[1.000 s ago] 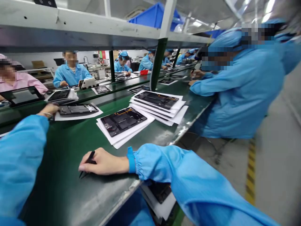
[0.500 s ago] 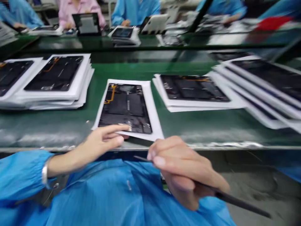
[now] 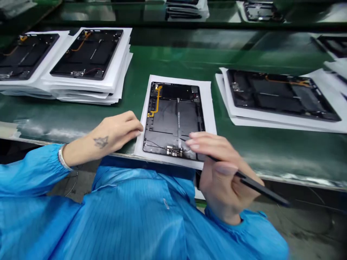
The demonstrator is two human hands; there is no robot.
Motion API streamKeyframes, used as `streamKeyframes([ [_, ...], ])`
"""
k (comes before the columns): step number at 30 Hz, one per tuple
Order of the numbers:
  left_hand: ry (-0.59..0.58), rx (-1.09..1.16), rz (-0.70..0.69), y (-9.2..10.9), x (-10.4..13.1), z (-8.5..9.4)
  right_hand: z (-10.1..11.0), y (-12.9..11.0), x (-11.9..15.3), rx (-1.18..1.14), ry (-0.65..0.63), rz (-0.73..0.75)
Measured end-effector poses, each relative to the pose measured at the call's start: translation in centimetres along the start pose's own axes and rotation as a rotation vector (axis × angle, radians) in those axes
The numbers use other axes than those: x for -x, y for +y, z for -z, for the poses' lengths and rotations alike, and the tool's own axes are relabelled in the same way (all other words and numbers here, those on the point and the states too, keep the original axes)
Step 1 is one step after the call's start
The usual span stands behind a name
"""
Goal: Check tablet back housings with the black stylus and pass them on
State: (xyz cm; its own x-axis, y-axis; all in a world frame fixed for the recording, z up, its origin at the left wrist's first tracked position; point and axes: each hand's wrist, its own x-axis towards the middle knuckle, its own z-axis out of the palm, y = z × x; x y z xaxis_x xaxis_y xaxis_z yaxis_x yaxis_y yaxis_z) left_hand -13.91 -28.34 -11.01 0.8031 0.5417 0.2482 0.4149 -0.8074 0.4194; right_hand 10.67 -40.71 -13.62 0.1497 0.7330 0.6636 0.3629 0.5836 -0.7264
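Note:
An opened tablet housing (image 3: 165, 124) lies on a white paper sheet (image 3: 210, 104) in front of me. An orange flex cable (image 3: 157, 103) runs down its upper left, and a small circuit board (image 3: 174, 151) sits at its near edge. My left hand (image 3: 119, 130) is closed, fingers curled together, their tips at the sheet's left edge; whether they pinch anything is hidden. My right hand (image 3: 221, 162) grips a slim black tool like tweezers (image 3: 260, 189). Its pointed tip is over the housing's lower part, near the board; contact is unclear.
On the green bench (image 3: 173, 63), stacked housings with paper sheets (image 3: 90, 54) stand at the left. Another housing (image 3: 282, 95) lies on paper at the right, with more papers beyond it. Across the far ledge are a pile (image 3: 187, 12) and another unit (image 3: 261, 12).
My view has tilted down. My left hand has moved from the housing's near edge to the sheet's left side. My right hand has brought the black tool up over the housing.

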Motion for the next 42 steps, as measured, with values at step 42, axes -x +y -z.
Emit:
streamKeyframes([
  [42, -0.246, 0.081, -0.091, 0.9, -3.5, 0.5, -3.1, 1.6, -0.2, 0.252, 0.043, 0.116],
])
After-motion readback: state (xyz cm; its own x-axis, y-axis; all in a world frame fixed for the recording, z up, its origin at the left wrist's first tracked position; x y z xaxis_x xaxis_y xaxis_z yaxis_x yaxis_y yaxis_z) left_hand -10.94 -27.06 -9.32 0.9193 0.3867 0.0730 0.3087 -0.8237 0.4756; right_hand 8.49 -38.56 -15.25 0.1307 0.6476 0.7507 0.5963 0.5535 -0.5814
